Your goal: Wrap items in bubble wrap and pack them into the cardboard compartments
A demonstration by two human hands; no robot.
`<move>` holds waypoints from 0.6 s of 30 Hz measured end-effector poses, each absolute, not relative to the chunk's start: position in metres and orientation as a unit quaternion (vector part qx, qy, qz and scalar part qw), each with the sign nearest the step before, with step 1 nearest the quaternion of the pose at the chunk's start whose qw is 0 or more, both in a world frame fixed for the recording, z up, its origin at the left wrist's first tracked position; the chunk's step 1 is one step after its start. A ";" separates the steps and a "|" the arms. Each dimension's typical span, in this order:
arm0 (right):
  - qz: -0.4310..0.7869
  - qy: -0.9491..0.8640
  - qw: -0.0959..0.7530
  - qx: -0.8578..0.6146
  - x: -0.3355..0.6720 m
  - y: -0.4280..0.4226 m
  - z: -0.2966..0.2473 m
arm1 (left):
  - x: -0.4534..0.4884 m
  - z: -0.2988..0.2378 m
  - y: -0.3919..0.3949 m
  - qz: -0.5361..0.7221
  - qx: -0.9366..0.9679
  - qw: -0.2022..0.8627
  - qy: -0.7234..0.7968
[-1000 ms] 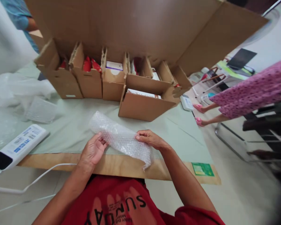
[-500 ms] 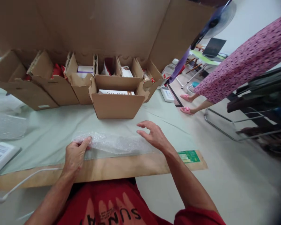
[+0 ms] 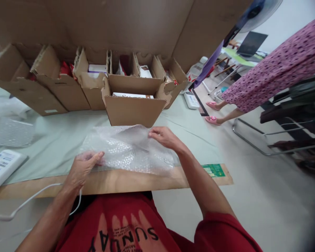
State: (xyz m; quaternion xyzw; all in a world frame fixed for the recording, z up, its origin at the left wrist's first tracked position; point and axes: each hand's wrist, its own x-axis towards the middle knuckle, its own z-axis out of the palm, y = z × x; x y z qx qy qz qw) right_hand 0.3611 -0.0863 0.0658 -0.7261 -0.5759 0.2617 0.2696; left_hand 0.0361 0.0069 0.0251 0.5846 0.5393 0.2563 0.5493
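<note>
A clear sheet of bubble wrap (image 3: 131, 150) spreads over the front of the table between my hands. At its left end, my left hand (image 3: 85, 164) grips it, the thumb on top and the fingers seen through the plastic. My right hand (image 3: 164, 136) pinches the far upper edge toward the right and holds it slightly raised. Just beyond the wrap stands an open cardboard box (image 3: 135, 110) with a white packet (image 3: 132, 95) inside, its printing only partly visible.
Several cardboard bins (image 3: 57, 91) line the back against a tall cardboard panel (image 3: 107, 24). More bubble wrap (image 3: 14, 133) lies at left, near a white device (image 3: 5, 169) and its cable (image 3: 31, 197). A person in a pink patterned garment (image 3: 273, 70) stands at right.
My right hand was open above the wrap and now pinches its edge. The narrow strip of wrap has widened, its far edge lifted toward the box. My left hand keeps its grip.
</note>
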 end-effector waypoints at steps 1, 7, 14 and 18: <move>0.234 -0.577 0.245 -0.743 0.366 -0.078 0.071 | 0.033 0.026 0.006 0.238 0.570 0.569 0.542; 0.020 -0.593 0.248 -0.766 0.364 -0.054 0.126 | 0.015 0.036 -0.005 0.138 0.486 0.642 0.577; -0.035 -0.611 0.121 -0.782 0.395 0.000 0.201 | 0.013 0.039 -0.017 0.132 0.541 0.589 0.586; 0.085 -0.651 -0.064 -0.752 0.410 0.039 0.204 | -0.015 0.036 -0.017 0.071 0.674 0.463 0.571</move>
